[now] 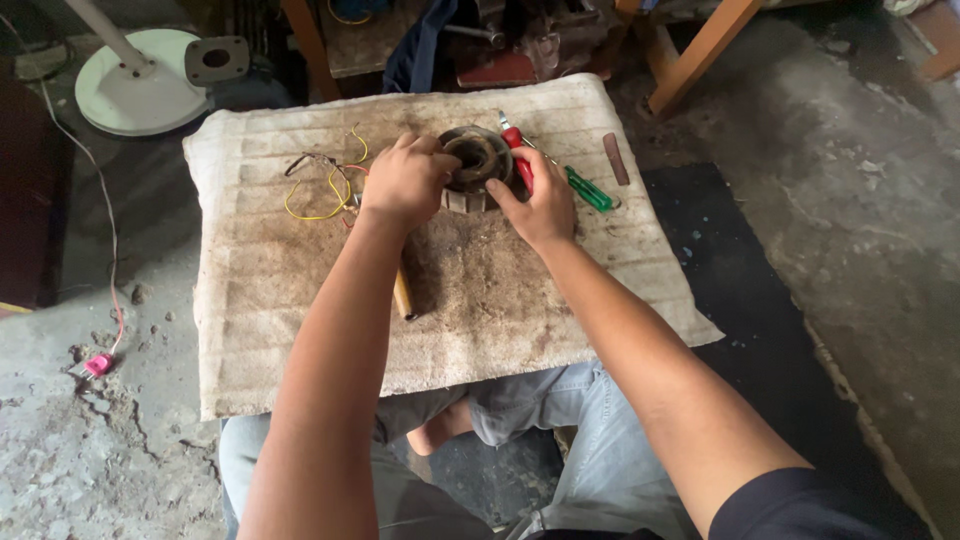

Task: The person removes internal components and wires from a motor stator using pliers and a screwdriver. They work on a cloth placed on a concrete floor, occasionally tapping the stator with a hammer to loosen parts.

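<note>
A: Gripping what? Both hands?
B: Left hand point(405, 182) and right hand point(540, 205), fingers clamped on round dark metal motor core point(478, 160), near far edge of dirty white padded board point(300, 330) (step: steadying; next needs firm hold, I'd judge).

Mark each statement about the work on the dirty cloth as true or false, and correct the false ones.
1. Both hands are on the round motor part. True: the left hand and the right hand touch it.
2. A green-handled screwdriver lies right of the right hand. True.
3. The yellow wires lie right of the motor part. False: they lie to its left.
4. The work rests on a bare wooden table. False: it rests on a stained cloth.
</note>
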